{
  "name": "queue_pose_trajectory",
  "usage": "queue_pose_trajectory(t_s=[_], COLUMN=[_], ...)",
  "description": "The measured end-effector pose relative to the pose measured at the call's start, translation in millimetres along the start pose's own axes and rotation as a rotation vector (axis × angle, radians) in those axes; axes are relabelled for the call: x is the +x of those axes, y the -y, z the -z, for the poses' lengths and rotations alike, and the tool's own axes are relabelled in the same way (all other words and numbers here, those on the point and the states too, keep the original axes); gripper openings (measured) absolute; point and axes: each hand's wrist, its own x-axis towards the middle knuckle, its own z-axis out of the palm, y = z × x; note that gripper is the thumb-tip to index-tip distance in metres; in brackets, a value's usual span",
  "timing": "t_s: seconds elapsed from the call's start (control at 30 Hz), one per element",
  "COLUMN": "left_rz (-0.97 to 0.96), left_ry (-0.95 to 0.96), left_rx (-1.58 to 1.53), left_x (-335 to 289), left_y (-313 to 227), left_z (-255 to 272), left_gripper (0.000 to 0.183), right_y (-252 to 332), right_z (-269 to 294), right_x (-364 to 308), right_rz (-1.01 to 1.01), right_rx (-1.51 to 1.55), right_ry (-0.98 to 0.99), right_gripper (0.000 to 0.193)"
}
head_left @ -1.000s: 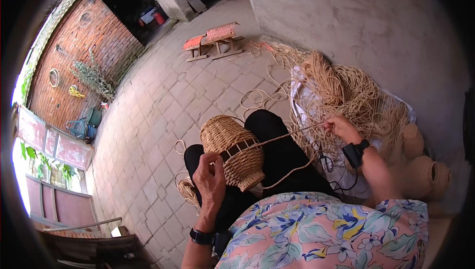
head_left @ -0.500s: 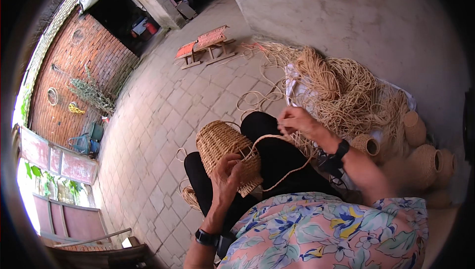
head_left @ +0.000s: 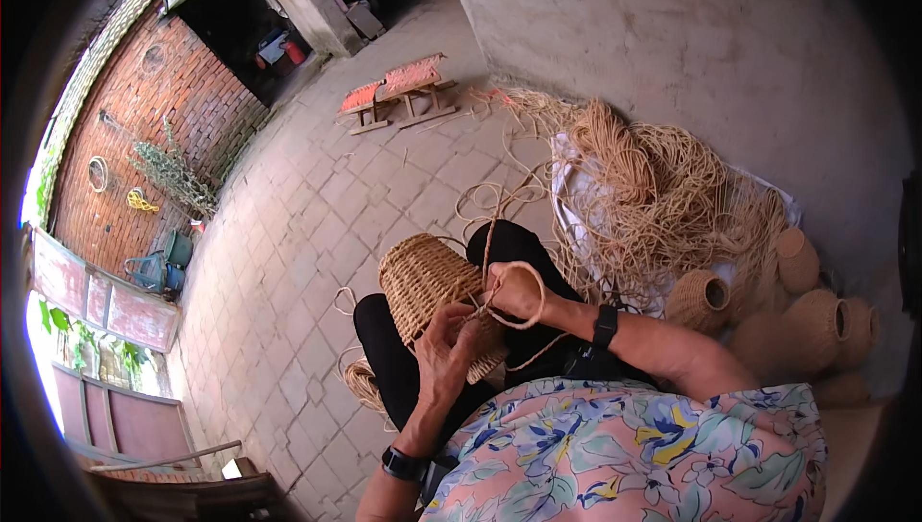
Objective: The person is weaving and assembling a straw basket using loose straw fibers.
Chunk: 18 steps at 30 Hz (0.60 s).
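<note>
A tan woven basket (head_left: 429, 277) lies on its side across my lap, its rim end toward my body. My left hand (head_left: 447, 344) is closed at the rim, pinching the edge where the cord meets the weave. Right beside it, my right hand (head_left: 517, 293) is closed on a tan cord (head_left: 531, 270), which loops over the back of the hand. From there one length runs up past my knee toward the floor. The fingertips of both hands almost meet at the rim; what lies between them is partly hidden.
A large heap of loose cord (head_left: 672, 176) lies on a white sheet (head_left: 576, 186) by the wall. Several finished-looking round woven baskets (head_left: 699, 299) stand at the right. Two low stools (head_left: 413, 75) with red woven tops stand ahead on the paving. More cord (head_left: 362, 385) lies left of my leg.
My right hand has come down and left from above my knee to the basket rim, bringing the cord into a loop. My left hand stays at the rim.
</note>
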Motion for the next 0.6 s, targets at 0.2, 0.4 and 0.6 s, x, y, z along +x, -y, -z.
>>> queue_pose_trajectory(t_s=[0.2,0.4,0.6], left_rz=[0.018,0.089,0.085], left_ry=[-0.066,-0.213,-0.225], left_rx=[-0.047,-0.421,-0.485], left_x=[-4,0,-1], left_y=[0,16,41], left_z=[-4,12,34], left_gripper=[0.027,0.017,0.015], right_y=[12,18,-16], right_z=[-4,9,56], right_x=[-5,-1,-10], right_rz=[-0.121,-0.223,-0.387], right_rx=[-0.318,0.116,0.541], right_ry=[-0.058,0.185,0.082], right_gripper=[0.021,0.023,0.022])
